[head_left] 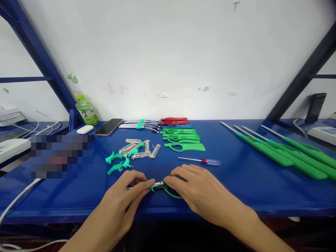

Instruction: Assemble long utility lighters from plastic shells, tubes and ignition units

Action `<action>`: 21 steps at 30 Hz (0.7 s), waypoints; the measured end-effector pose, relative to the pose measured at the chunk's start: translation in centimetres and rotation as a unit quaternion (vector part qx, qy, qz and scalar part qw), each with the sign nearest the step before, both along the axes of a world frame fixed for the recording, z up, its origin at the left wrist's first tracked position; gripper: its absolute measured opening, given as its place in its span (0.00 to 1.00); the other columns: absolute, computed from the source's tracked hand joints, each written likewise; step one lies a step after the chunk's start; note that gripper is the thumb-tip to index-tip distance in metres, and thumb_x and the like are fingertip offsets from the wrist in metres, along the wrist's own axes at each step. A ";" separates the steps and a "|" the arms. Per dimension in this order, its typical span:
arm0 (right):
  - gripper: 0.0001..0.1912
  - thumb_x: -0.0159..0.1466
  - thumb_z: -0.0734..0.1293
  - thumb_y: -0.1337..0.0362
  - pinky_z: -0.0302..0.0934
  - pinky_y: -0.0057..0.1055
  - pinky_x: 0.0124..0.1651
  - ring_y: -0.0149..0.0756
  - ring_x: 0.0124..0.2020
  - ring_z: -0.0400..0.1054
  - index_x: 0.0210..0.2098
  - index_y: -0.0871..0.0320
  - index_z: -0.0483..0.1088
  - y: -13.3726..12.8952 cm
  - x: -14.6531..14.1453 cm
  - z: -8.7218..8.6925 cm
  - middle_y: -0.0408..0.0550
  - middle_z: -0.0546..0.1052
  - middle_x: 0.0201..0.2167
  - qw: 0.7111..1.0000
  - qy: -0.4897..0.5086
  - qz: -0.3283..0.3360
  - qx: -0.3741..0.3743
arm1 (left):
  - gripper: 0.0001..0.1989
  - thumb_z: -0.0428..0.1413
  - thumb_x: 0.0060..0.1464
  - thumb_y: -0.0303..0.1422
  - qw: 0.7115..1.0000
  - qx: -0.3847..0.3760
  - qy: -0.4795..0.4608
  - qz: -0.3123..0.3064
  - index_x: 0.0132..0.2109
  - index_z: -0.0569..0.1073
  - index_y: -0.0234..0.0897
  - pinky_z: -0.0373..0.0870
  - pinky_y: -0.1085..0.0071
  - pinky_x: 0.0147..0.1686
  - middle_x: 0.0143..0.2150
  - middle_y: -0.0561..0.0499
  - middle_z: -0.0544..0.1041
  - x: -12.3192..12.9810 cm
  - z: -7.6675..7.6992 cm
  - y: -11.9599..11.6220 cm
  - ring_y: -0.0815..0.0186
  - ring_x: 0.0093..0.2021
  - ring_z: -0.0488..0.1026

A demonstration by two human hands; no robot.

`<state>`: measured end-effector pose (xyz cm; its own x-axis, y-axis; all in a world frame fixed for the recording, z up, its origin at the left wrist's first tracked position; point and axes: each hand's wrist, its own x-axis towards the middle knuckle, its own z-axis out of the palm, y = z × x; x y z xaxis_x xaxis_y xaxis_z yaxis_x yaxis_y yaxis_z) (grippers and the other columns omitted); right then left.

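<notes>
The left hand [122, 195] pinches a silvery metal tube [158, 184]; the right hand [198, 187] apparently grips a half-hidden green plastic handle [170, 194].

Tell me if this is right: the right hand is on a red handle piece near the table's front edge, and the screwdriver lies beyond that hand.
Not quite: the head view shows that the handle piece is green, not red. The right hand is on it near the table's front edge, and the screwdriver lies beyond that hand.

Slim silver tube [158, 184], lying crosswise, right end at green looped handle [171, 195]; handle partly hidden.
</notes>
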<state>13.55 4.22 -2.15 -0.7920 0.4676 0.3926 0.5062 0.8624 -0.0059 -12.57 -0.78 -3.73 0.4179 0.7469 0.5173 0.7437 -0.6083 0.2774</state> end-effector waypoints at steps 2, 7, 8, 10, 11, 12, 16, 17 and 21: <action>0.14 0.71 0.66 0.76 0.62 0.37 0.41 0.40 0.40 0.71 0.53 0.56 0.72 -0.1 0.0 -0.2 0.45 0.77 0.43 1.000 0.017 -0.001 -0.002 | 0.18 0.50 0.75 0.27 1.000 0.001 -0.002 -0.009 0.64 0.74 0.49 0.73 0.79 0.48 0.52 0.51 0.73 -0.1 -0.1 0.1 0.71 0.48 0.77; 0.11 0.78 0.61 0.66 0.62 0.38 0.42 0.38 0.40 0.71 0.57 0.53 0.71 -0.4 0.2 -0.3 0.44 0.77 0.43 0.999 0.054 0.001 -0.003 | 0.20 0.49 0.73 0.25 1.000 0.002 -0.014 -0.023 0.63 0.76 0.49 0.73 0.81 0.46 0.50 0.52 0.74 0.0 0.3 0.2 0.73 0.46 0.77; 0.12 0.79 0.59 0.64 0.62 0.38 0.42 0.38 0.40 0.71 0.57 0.53 0.71 -0.4 0.2 -0.3 0.44 0.77 0.44 0.998 0.058 0.002 -0.003 | 0.21 0.49 0.73 0.24 1.000 0.002 -0.017 -0.025 0.63 0.76 0.50 0.73 0.82 0.46 0.49 0.52 0.74 0.0 0.4 0.2 0.74 0.45 0.77; 0.13 0.80 0.58 0.62 0.63 0.37 0.43 0.37 0.41 0.71 0.57 0.52 0.71 -0.5 0.3 -0.3 0.44 0.77 0.44 0.998 0.064 0.008 -0.006 | 0.22 0.49 0.72 0.23 0.999 0.003 -0.022 -0.027 0.63 0.77 0.51 0.73 0.82 0.44 0.48 0.52 0.74 0.1 0.6 0.2 0.73 0.44 0.78; 0.13 0.80 0.59 0.61 0.63 0.37 0.43 0.36 0.41 0.71 0.57 0.52 0.72 -0.5 0.3 -0.3 0.44 0.78 0.45 0.998 0.067 0.012 -0.007 | 0.22 0.49 0.72 0.23 0.999 0.003 -0.023 -0.028 0.62 0.77 0.51 0.74 0.82 0.43 0.48 0.52 0.75 0.1 0.6 0.2 0.73 0.44 0.78; 0.12 0.80 0.59 0.60 0.64 0.37 0.44 0.36 0.41 0.72 0.57 0.52 0.72 -0.4 0.3 -0.3 0.44 0.78 0.45 0.997 0.070 0.015 -0.008 | 0.22 0.49 0.72 0.23 0.999 0.002 -0.025 -0.027 0.62 0.78 0.50 0.74 0.81 0.43 0.48 0.51 0.75 0.1 0.6 0.2 0.73 0.43 0.78; 0.12 0.79 0.61 0.60 0.65 0.36 0.47 0.35 0.43 0.73 0.56 0.51 0.73 -0.4 0.5 -0.5 0.44 0.79 0.47 0.996 0.081 0.025 -0.016 | 0.20 0.50 0.72 0.24 0.999 -0.003 -0.030 -0.021 0.61 0.79 0.49 0.76 0.79 0.40 0.48 0.50 0.76 0.0 0.6 0.2 0.70 0.42 0.79; 0.12 0.79 0.62 0.59 0.66 0.36 0.48 0.35 0.44 0.73 0.56 0.51 0.73 -0.4 0.6 -0.6 0.44 0.79 0.47 0.996 0.085 0.024 -0.019 | 0.20 0.51 0.72 0.25 0.999 -0.003 -0.030 -0.019 0.60 0.80 0.49 0.76 0.79 0.40 0.48 0.49 0.76 -0.1 0.6 0.2 0.70 0.42 0.79; 0.12 0.77 0.64 0.58 0.67 0.37 0.49 0.37 0.47 0.75 0.56 0.55 0.74 -0.4 0.6 -0.9 0.47 0.80 0.48 0.994 0.110 0.015 -0.022 | 0.19 0.51 0.72 0.25 0.999 -0.005 -0.031 -0.015 0.60 0.80 0.49 0.76 0.78 0.40 0.48 0.49 0.76 0.0 0.5 0.1 0.70 0.42 0.78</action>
